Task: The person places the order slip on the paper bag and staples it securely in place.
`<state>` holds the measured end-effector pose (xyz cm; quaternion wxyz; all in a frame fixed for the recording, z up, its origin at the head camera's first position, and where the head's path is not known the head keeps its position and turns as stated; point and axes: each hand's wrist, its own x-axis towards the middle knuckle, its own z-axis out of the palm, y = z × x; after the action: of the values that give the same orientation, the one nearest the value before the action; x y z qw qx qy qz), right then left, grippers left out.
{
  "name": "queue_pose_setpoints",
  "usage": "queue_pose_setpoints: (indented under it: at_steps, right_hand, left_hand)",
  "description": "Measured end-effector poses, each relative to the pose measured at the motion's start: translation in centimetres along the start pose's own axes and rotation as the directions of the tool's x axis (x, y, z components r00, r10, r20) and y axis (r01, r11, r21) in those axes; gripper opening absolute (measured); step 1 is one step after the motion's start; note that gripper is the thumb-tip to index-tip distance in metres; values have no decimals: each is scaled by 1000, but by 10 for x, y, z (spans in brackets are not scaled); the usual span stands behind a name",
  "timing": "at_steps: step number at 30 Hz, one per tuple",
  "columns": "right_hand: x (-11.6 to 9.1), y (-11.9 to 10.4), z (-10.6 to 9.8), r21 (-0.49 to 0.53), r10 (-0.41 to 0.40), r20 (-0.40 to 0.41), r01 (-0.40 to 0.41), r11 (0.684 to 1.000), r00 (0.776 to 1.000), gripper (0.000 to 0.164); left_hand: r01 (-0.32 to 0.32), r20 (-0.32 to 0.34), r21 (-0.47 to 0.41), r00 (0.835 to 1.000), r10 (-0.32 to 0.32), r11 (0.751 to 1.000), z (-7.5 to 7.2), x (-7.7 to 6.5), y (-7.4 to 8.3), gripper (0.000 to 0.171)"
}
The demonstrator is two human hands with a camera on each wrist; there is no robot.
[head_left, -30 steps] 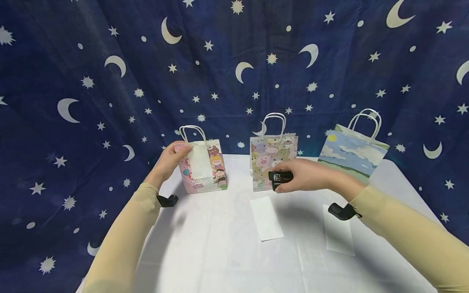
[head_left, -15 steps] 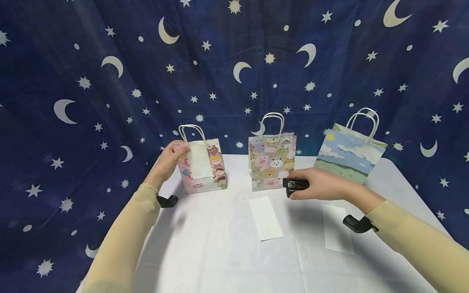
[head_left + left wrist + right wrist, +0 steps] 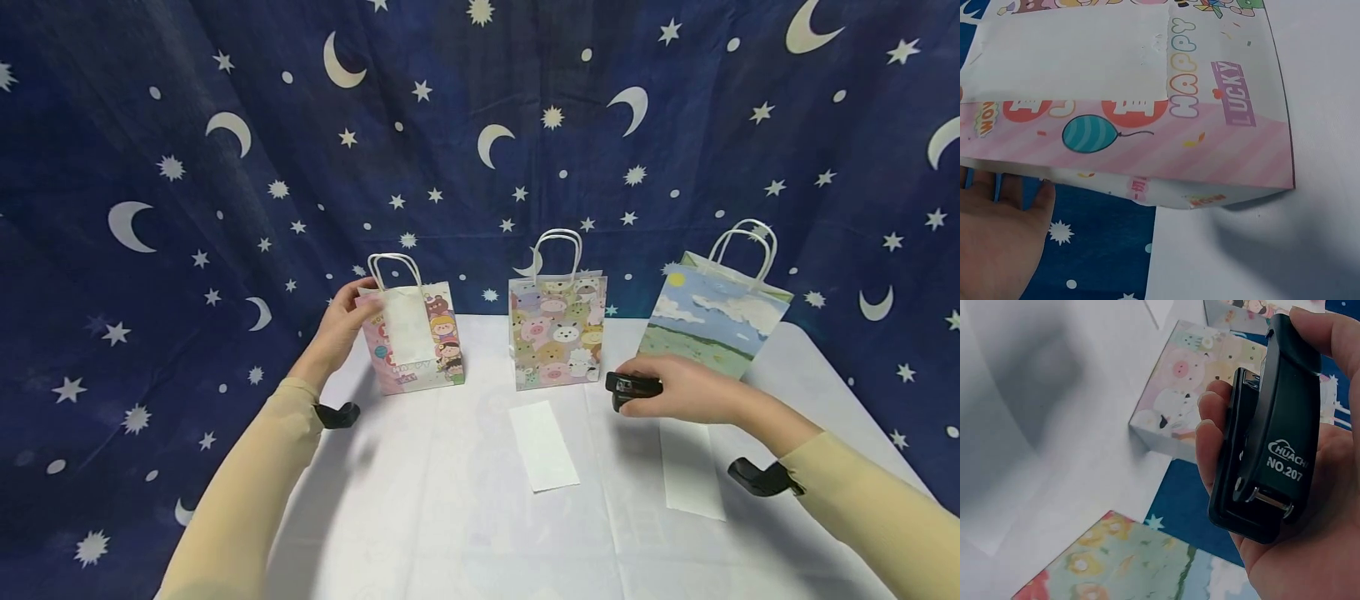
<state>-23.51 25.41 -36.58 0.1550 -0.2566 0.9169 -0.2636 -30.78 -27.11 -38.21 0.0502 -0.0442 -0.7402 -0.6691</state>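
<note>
At the left, my left hand (image 3: 339, 325) holds the upper left edge of a pink paper gift bag (image 3: 447, 337), thumb at the front and fingers behind. In the left wrist view, the fingers (image 3: 1007, 190) partly disappear behind the bag. A white paper slip (image 3: 408, 321) lies flat against the bag's front, below its handles; small marks show along the slip's lower end (image 3: 1159, 44). My right hand (image 3: 678, 390) grips a black stapler (image 3: 1285, 437) above the table, thumb on its top and fingers underneath. The stapler is in front of the gap between the other two bags.
A cartoon-animal gift bag (image 3: 555, 333) stands in the middle and a blue-sky landscape bag (image 3: 712, 317) at the right. Two white paper slips lie before them, one slip (image 3: 543, 446) at the centre, another slip (image 3: 690, 475) at the right. A starry curtain (image 3: 450, 125) hangs behind.
My right hand has moved right with the stapler, from in front of the animal bag toward the landscape bag. My left thumb has drawn back left from the slip toward the bag's edge.
</note>
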Motion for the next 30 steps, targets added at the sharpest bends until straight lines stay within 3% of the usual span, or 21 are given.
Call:
queue_pose_setpoints:
  at_steps: [8, 14, 19, 21, 26, 30]
  right_hand:
    - [-10, 12, 2, 24, 39, 3, -39, 999, 999, 66]
    - [-18, 17, 3, 27, 40, -19, -39, 999, 999, 65]
    - [-27, 25, 4, 36, 50, -38, -48, 998, 998, 67]
    - [-32, 28, 4, 26, 58, -56, -56, 998, 997, 69]
    - [-42, 35, 3, 14, 75, -90, -74, 997, 993, 74]
    - [-48, 39, 4, 18, 77, -105, -75, 997, 991, 73]
  left_hand:
    - [-71, -23, -52, 997, 70, 996, -8, -7, 6, 64]
    - [-130, -145, 15, 981, 130, 991, -13, -17, 12, 57]
    - [-238, -269, 131, 926, 265, 963, -13, -31, 20, 48]
    - [-280, -289, 184, 901, 325, 942, -6, -42, 32, 45]
    - [-401, -228, 309, 849, 476, 862, 14, -69, 63, 39]
    - [-492, -129, 388, 808, 574, 780, 18, -70, 57, 39]
